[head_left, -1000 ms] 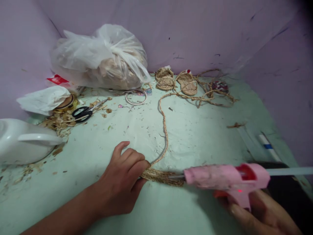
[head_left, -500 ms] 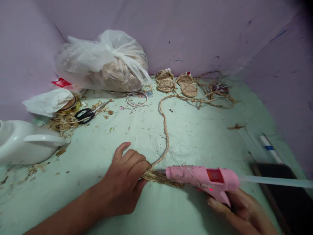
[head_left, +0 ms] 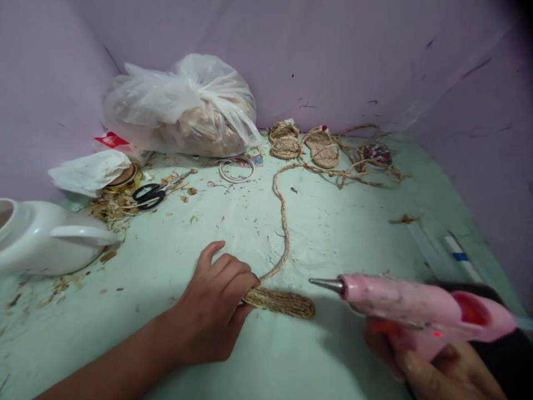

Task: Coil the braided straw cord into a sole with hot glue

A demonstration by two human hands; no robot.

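Head view, left hand (head_left: 219,304), braided coil (head_left: 285,303) (part-hidden)

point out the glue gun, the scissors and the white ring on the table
glue gun (head_left: 391,297): head view, on its pink barrel
scissors (head_left: 151,200): head view, on the black handles
white ring (head_left: 237,180): head view, on the near edge of its rim

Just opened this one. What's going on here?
The left hand grips one end of a coiled, braided tan fibre piece, with a thin braided cord trailing from it across the pale green surface. The right hand holds a pink glue gun, its red light lit and its metal nozzle clear of the piece.
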